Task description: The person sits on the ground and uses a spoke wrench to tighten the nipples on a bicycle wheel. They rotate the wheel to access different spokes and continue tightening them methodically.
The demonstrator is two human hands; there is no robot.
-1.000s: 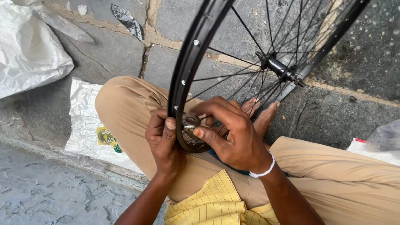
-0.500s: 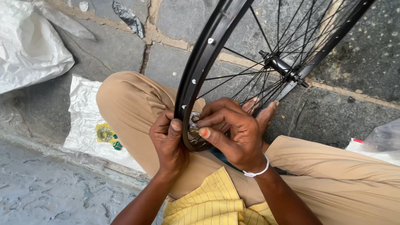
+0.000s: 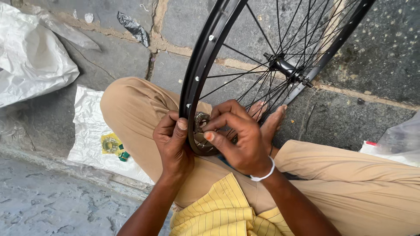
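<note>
- Both hands grip at the bottom of the black bicycle wheel rim (image 3: 195, 74): left hand (image 3: 174, 142) closed on the rim's outer edge w/ thumb pressed flat on it; right hand (image 3: 239, 137) pinching a small round metal tool (image 3: 201, 119) betw. thumb & fingers, inside the rim.
- Far left of the rim: crumpled white plastic bag (image 3: 30, 61) on the grey stone paving (image 3: 385, 48), well apart.
- Left of the rim, nearer: white plastic sheet (image 3: 89, 131) flat on the ground, w/ a small yellow-green packet (image 3: 113, 145) on it.
- Rim stands upright, lower edge resting on the person's lap, betw. bent knees in tan trousers (image 3: 131, 109).
- Inside the rim: thin spokes run up-right to the dark hub (image 3: 286, 68).
- Just right of the rim's bottom: bare foot (image 3: 269, 120), behind the right hand.
- White band (image 3: 262, 174) on the right wrist, below-right of the rim.
- Below the rim: yellow striped shirt hem (image 3: 223, 209).
- Far right of the rim: clear plastic bag (image 3: 400, 140), partly cut off.
</note>
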